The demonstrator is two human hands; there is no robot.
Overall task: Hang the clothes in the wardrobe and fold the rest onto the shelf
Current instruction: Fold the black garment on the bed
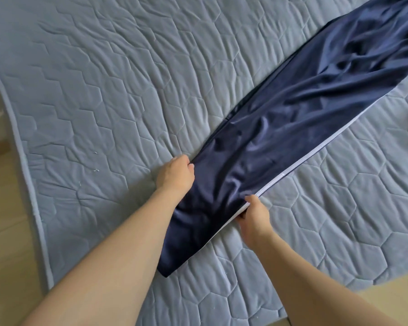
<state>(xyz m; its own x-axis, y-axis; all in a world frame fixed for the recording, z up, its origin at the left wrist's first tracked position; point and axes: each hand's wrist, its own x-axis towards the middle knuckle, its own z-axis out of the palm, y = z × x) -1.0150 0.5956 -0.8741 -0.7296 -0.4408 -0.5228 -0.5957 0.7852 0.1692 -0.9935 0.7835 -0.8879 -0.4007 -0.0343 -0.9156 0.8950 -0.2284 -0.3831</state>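
Pale blue quilted bedding with stitched hexagon shapes covers the bed (99,95), and a strip of light wooden floor (3,208) shows along its left edge. On this cover the left hand (176,176) has its fingers curled round the left edge of a pair of dark navy trousers (280,128), gripping the shiny cloth near the lower part of the leg. The right hand (254,214) pinches the opposite edge, thumb on top, right where a thin white stripe (335,137) runs down the side seam. Both bare forearms reach in from the bottom of the view, the left one lying partly over the cloth's near end. Between the two hands the fabric is bunched into soft creases. From there the trousers stretch away diagonally toward the upper right corner, lying flat on the bed with the legs stacked one upon the other, and growing wider and more rumpled toward the far end, which runs out of view. The hem end points toward the person, its corner resting on the cover just beside the left forearm.
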